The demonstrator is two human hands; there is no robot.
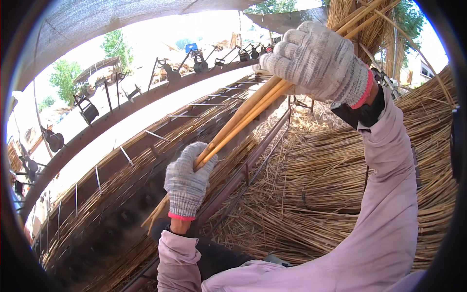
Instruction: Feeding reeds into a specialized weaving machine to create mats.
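Observation:
A few long tan reeds run slantwise between my hands, from lower left to upper right. My left hand, in a grey knitted glove with a red cuff edge, is closed round their lower part, and short ends stick out below it. Higher up and to the right, my right hand wears a matching glove and is wrapped round the same reeds. Their upper ends pass beyond it toward a standing reed bundle. Both hands hold the reeds in the air, above a metal frame.
Heaps of loose reeds lie at the right. A long frame with a reed mat stretches along the left. Beyond it, a curved-looking rusty beam carries several dark spools. A shade cloth hangs overhead.

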